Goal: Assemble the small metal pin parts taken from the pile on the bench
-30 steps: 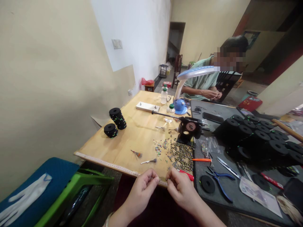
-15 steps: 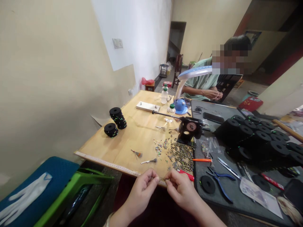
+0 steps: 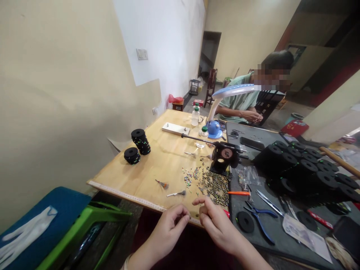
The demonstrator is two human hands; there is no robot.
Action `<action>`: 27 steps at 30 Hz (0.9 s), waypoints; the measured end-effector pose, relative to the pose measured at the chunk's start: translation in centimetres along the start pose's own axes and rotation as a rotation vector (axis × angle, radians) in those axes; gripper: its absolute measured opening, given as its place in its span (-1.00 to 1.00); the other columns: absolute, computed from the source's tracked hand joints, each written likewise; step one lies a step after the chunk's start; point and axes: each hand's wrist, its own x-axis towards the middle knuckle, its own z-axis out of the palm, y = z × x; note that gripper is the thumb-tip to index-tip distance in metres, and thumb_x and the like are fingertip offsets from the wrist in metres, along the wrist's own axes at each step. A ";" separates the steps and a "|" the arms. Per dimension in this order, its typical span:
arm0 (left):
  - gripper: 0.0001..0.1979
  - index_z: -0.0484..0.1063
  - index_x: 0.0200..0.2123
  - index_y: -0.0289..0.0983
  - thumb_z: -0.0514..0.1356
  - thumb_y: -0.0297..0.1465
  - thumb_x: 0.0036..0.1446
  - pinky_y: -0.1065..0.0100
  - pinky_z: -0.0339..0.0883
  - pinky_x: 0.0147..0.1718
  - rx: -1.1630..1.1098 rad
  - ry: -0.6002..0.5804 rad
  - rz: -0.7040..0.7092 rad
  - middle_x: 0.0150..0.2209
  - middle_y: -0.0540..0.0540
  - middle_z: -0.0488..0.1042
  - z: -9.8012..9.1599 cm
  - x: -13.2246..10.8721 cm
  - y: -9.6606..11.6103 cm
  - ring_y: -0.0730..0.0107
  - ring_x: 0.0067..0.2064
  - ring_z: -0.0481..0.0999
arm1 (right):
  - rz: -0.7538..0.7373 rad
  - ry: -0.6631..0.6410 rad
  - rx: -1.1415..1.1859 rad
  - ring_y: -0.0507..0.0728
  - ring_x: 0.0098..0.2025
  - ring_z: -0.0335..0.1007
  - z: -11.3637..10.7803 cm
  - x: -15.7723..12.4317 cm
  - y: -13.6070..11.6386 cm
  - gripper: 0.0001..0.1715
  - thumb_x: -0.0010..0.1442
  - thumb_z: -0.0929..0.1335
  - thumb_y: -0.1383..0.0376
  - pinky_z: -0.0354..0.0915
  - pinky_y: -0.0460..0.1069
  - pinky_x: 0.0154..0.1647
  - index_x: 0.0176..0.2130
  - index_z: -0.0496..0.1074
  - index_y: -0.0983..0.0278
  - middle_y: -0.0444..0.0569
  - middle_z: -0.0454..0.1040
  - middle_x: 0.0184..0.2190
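Note:
My left hand (image 3: pixel 172 225) is closed in a pinch at the near edge of the wooden table (image 3: pixel 120 172). What its fingertips hold, if anything, is too small to make out. Just to the right, my right hand (image 3: pixel 215 221) has its index finger stretched out to the left, apart from the thumb. A tiny dark piece (image 3: pixel 197 215) shows by its fingers. Beyond the hands lies a spread of small black-and-gold pieces (image 3: pixel 216 185), with tiny coloured beads (image 3: pixel 189 176) left of them. Two small tufted pieces, one orange (image 3: pixel 162 184) and one white-stemmed (image 3: pixel 177 194), lie nearby.
A black metal device with a long rod (image 3: pixel 223 154) stands behind the pieces, near a blue lamp (image 3: pixel 215 129). Black foam spools (image 3: pixel 137 140) stand left, more (image 3: pixel 306 168) on the grey mat (image 3: pixel 257 238) with blue pliers (image 3: pixel 261 221). A co-worker (image 3: pixel 239 97) sits across.
My right index finger has straightened and lifted away from the thumb. The hands, whose fingertips were close together, are now a little farther apart. My left hand keeps its pinch.

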 end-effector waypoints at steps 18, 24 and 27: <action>-0.84 0.32 -0.39 -0.29 0.16 -0.31 0.12 0.50 0.10 -0.60 -0.241 -0.123 -0.107 -0.50 0.03 0.36 0.5 0.4 1.1 0.53 -0.55 0.24 | 0.060 -0.070 -0.104 -0.01 -0.52 0.22 -1.5 0.3 -0.1 -0.88 0.12 0.27 0.41 0.09 -0.15 -0.49 -0.39 0.41 0.29 -0.19 0.37 -0.57; -0.90 0.34 -0.34 -0.29 0.17 -0.37 0.09 0.47 0.14 -0.50 -0.241 -0.112 -0.089 -0.48 0.03 0.36 0.6 0.4 1.4 0.50 -0.49 0.27 | 0.051 -0.028 -0.205 0.02 -0.49 0.26 -1.3 0.5 -0.3 -0.87 0.13 0.27 0.38 0.10 -0.13 -0.47 -0.44 0.37 0.27 -0.16 0.39 -0.55; -0.91 0.33 -0.41 -0.30 0.16 -0.40 0.09 0.43 0.16 -0.42 -0.182 -0.120 -0.063 -0.51 0.04 0.32 0.6 0.4 1.6 0.47 -0.44 0.28 | 0.039 -0.019 -0.228 0.02 -0.50 0.27 -1.0 0.4 -0.3 -0.86 0.14 0.27 0.35 0.09 -0.13 -0.47 -0.46 0.34 0.26 -0.15 0.40 -0.55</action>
